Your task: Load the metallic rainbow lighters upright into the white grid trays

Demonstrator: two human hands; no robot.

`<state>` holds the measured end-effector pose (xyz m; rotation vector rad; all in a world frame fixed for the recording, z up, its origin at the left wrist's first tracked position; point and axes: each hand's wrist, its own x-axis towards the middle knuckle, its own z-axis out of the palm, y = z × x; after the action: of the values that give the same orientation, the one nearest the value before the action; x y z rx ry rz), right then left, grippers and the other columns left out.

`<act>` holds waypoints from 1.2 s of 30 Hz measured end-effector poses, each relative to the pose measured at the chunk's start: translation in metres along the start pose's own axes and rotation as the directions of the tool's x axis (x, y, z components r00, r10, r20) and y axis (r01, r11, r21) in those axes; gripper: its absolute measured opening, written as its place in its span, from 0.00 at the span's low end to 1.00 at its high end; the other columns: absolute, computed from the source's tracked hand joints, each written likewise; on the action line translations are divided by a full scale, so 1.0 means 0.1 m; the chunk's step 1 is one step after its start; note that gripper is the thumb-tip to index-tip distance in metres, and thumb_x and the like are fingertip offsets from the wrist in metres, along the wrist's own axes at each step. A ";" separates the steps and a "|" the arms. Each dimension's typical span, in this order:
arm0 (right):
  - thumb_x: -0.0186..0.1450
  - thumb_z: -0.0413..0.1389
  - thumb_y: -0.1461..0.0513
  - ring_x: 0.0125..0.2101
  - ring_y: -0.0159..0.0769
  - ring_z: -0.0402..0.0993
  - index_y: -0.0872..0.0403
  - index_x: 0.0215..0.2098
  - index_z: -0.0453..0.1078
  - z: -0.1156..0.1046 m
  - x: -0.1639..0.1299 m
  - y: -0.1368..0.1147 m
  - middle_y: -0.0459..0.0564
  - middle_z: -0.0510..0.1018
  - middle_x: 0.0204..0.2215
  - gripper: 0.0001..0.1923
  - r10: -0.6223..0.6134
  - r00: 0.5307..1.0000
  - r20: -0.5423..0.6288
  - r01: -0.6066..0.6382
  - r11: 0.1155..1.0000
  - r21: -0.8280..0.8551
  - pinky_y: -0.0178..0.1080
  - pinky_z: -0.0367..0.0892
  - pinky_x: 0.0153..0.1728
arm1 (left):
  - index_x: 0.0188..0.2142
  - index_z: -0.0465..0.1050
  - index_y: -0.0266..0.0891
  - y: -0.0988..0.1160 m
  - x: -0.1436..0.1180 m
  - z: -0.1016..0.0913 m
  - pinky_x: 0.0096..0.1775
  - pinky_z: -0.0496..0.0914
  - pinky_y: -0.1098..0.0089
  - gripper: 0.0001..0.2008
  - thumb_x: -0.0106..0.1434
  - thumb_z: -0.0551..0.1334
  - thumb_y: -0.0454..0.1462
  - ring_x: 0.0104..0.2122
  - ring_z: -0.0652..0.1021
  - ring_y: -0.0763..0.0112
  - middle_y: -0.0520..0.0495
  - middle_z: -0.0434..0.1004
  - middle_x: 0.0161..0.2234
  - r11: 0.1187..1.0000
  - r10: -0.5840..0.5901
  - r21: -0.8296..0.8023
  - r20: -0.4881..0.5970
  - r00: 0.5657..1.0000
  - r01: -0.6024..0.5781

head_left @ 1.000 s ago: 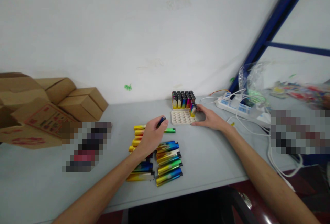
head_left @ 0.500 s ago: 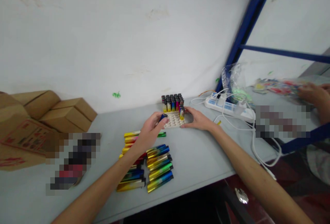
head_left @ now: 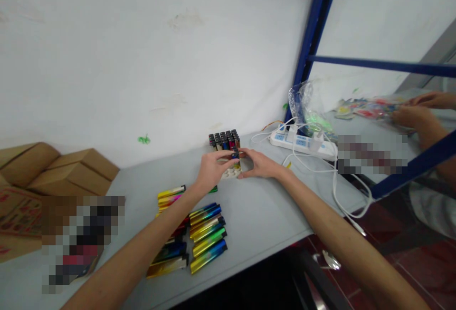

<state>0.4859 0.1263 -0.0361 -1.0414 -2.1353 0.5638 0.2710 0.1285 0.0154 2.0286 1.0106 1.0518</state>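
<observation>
Grip: my left hand [head_left: 211,169] pinches a lighter [head_left: 235,153]; my right hand [head_left: 258,163] steadies the tray [head_left: 231,173], fingers loosely curled.
Risk: I might topple the neighbouring standing lighters [head_left: 223,140] just behind my pinch.

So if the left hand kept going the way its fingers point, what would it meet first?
Likely the right hand: the left hand points right across the white plastic tray, fingertips nearly meeting.

Three cardboard boxes [head_left: 67,172], one power strip [head_left: 297,141]
</observation>
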 end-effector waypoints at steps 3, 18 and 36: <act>0.52 0.71 0.51 0.54 0.51 0.72 0.54 0.65 0.58 0.00 0.01 -0.01 0.60 0.73 0.56 0.48 0.010 1.000 0.000 -0.010 1.000 -0.016 0.52 0.65 0.57 | 0.42 0.81 0.37 0.00 0.00 0.00 0.44 0.79 0.60 0.16 0.57 0.70 0.43 0.37 0.83 0.60 0.43 0.84 0.39 0.999 0.020 0.027 0.063 0.998 -0.022; 0.52 0.71 0.51 0.54 0.52 0.72 0.55 0.65 0.57 0.00 0.01 -0.02 0.61 0.75 0.55 0.49 0.029 1.000 0.005 -0.029 0.998 -0.055 0.52 0.66 0.56 | 0.40 0.80 0.37 0.01 0.06 -0.06 0.44 0.79 0.62 0.14 0.57 0.69 0.42 0.38 0.82 0.63 0.45 0.84 0.39 1.000 0.019 0.001 0.151 0.988 -0.019; 0.53 0.70 0.52 0.55 0.49 0.73 0.53 0.66 0.56 -0.01 0.01 0.00 0.60 0.72 0.59 0.48 -0.015 1.000 0.008 0.015 1.000 0.019 0.51 0.67 0.57 | 0.38 0.78 0.39 0.03 -0.22 -0.42 0.47 0.75 0.60 0.13 0.59 0.67 0.46 0.38 0.81 0.62 0.44 0.82 0.38 0.958 0.017 0.279 0.182 0.983 -0.068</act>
<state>0.4859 0.1267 -0.0351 -1.0138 -2.1389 0.5812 0.2276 0.1164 0.0300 2.3379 1.0772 0.7626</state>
